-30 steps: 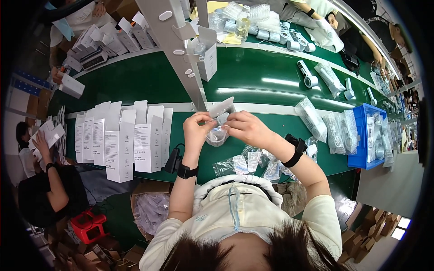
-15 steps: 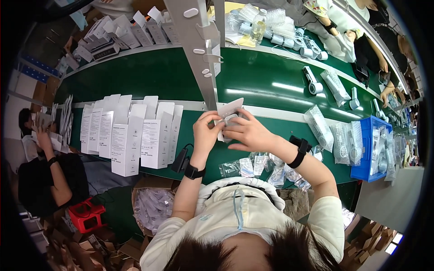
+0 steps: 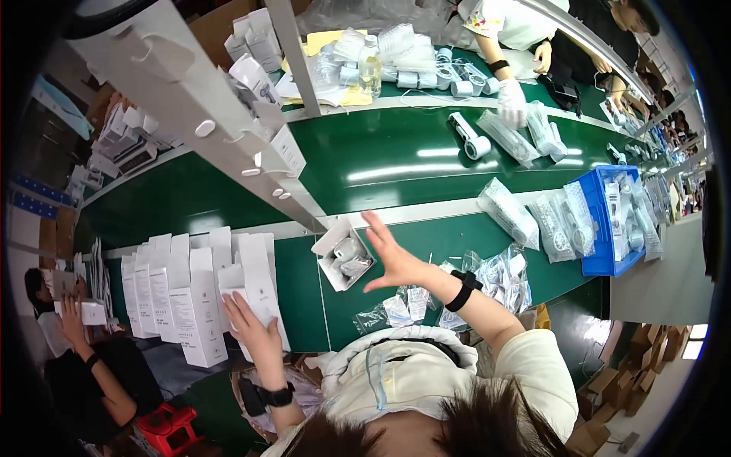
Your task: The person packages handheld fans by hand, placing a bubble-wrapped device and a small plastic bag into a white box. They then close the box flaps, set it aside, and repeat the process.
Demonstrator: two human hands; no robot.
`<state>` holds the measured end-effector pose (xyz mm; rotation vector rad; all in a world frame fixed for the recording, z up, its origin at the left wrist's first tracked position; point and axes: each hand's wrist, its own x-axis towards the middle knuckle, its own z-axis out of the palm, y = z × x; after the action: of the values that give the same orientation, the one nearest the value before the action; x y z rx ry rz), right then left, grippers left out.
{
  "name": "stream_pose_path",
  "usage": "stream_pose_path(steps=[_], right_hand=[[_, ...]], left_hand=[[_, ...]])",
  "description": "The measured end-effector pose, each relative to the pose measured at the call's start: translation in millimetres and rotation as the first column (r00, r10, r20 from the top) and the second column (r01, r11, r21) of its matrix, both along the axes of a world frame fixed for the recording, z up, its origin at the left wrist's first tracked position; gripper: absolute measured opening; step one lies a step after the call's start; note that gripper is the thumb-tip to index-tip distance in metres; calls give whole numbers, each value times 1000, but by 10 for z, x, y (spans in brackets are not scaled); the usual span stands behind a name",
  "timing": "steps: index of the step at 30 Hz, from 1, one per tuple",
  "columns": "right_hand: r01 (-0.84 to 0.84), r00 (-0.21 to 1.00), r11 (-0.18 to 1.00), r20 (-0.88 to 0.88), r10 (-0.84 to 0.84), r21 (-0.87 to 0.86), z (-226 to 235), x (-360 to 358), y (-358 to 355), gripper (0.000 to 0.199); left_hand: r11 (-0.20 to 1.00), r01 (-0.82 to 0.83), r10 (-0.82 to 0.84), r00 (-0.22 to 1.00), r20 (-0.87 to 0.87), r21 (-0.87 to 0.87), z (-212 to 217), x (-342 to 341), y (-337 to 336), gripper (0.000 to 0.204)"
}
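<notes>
An open white carton (image 3: 333,273) sits on the green table before me, with a pale device and a clear plastic bag (image 3: 356,266) showing inside. Just right of this carton, my right hand (image 3: 392,257) is open in the air, its fingers spread and holding nothing. Over to the left, my left hand (image 3: 256,332) reaches to the front of a tall white box (image 3: 259,293) at the end of the row. Its fingers are stretched out and seem to touch that box; they are not wrapped round it. More upright white boxes (image 3: 204,305) stand beside it.
Small clear bags (image 3: 403,306) lie near my right forearm. Bubble-wrapped devices (image 3: 509,215) rest beside a blue bin (image 3: 590,190). A metal post (image 3: 221,122) slants over the bench. Across the belt, a co-worker's gloved hand (image 3: 512,105) is at more wrapped packets.
Both hands have come off the carton, which was between them and now sits on the table. My left hand has moved left to the white boxes. The view has shifted.
</notes>
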<state>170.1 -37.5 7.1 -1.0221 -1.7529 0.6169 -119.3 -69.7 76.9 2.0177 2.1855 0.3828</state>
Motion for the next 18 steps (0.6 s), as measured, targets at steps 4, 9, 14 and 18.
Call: stream_pose_path(steps=[4, 9, 14, 18], right_hand=[[-117, 987, 927, -147, 68, -355, -227, -52, 71, 99], [76, 938, 875, -263, -225, -478, 19, 574, 529, 100], [303, 931, 881, -84, -355, -364, -28, 1155, 1314, 101], [244, 969, 936, 18, -248, -252, -184, 1292, 1400, 96]], left_hand=[[969, 74, -40, 988, 147, -238, 114, 362, -450, 100], [938, 139, -106, 987, 118, -318, -381, 676, -311, 101], [744, 377, -214, 917, 337, -552, -651, 818, 275, 102], [783, 500, -312, 831, 461, -371, -525, 954, 402, 102]])
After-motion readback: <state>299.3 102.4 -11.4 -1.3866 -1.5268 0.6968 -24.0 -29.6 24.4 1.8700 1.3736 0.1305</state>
